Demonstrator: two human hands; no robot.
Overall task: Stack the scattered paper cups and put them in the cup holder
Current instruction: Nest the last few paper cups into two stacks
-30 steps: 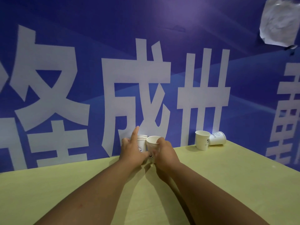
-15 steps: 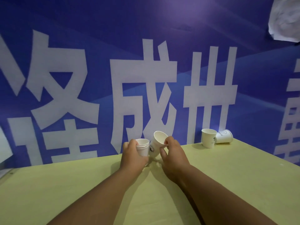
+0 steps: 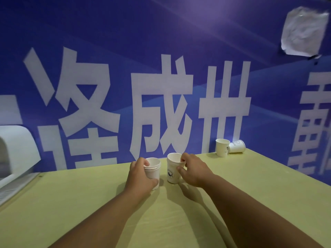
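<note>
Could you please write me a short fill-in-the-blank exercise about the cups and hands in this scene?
1. The left hand grips a nested stack of cups that stands on the ____ table.
2. The right hand pinches the ____ of a single cup.
3. At the far right, one cup stands upright while the other lies on its ____.

Missing words: yellow; rim; side

My right hand [image 3: 194, 170] has drawn the single cup [image 3: 173, 168] clear of the stack [image 3: 153, 170]; a second ago the two were pressed together, half a second ago it leaned tilted against them. Now it stands upright on the table [image 3: 232, 203], just beside the stack. My left hand [image 3: 140, 176] has dropped its raised finger and wraps the stack.
</note>
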